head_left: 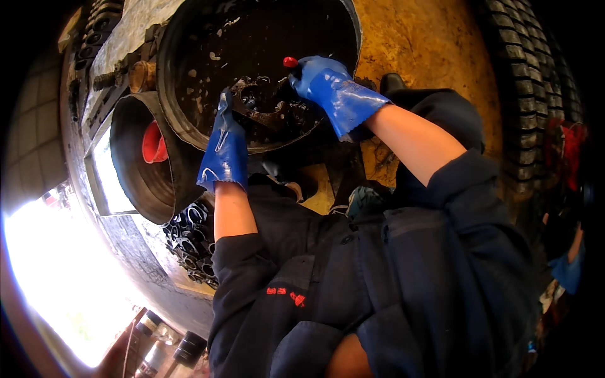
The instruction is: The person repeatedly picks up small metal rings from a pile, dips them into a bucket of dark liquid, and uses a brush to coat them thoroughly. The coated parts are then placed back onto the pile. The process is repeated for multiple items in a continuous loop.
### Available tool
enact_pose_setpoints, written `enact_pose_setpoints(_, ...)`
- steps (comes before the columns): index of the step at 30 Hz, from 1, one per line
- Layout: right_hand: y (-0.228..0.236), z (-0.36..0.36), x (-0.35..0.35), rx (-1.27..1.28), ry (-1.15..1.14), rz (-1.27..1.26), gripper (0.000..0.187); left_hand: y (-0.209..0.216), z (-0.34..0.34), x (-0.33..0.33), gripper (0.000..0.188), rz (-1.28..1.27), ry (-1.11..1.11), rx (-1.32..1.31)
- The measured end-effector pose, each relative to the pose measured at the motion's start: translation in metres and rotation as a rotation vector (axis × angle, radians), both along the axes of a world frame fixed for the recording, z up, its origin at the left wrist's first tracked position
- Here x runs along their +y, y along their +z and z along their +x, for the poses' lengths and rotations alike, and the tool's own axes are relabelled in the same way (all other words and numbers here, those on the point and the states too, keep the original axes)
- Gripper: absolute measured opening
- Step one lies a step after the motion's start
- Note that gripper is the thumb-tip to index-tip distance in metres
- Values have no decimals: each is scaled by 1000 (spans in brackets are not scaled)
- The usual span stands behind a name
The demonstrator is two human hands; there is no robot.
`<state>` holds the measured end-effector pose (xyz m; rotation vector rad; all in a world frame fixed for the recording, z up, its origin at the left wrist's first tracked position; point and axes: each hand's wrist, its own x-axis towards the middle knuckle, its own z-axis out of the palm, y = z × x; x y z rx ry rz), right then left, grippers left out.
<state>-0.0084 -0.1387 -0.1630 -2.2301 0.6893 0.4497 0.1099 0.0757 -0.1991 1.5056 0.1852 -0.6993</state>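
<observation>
Both hands wear wet blue rubber gloves over a large round tub point(165, 94) of dark liquid. My left hand point(225, 142) grips the left end of a dark, wet metal part point(268, 114) with curved edges, its fingers partly hidden. At the part's other side, my right hand point(328, 85) is closed round a tool whose red handle end point(290, 62) sticks out past the glove. The tool's working end is hidden in the dark below the hand. Pale flecks of foam float on the liquid.
A tilted, wide bucket point(135, 183) with a red scoop-like vessel point(153, 143) inside stands left of the tub. Behind it lies a pile of dark ring-shaped metal parts point(189, 239). Large tyres point(526, 82) stand on the right, beside a stained yellowish floor point(428, 50).
</observation>
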Motion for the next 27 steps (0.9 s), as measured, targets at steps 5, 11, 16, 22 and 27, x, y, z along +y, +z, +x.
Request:
enact_pose_setpoints(5, 20, 21, -15, -90, -208, 452, 46, -3, 1, 9, 56, -12, 14, 16)
enact_pose_setpoints(11, 15, 24, -5, -405, -10, 297, 44, -3, 6, 10, 57, -49, 17, 56)
enact_pose_setpoints(16, -15, 36, 2, -468, -237, 493, 42, -9, 1, 3, 59, -106, 18, 114)
enact_pose_setpoints(22, 31, 6, 1, -607, -223, 574, 37, -23, 16, 34, 56, -152, 18, 129)
enact_pose_setpoints(27, 45, -8, -2, -738, 31, 23, 30, -5, 12, 26, 53, -106, -5, 69)
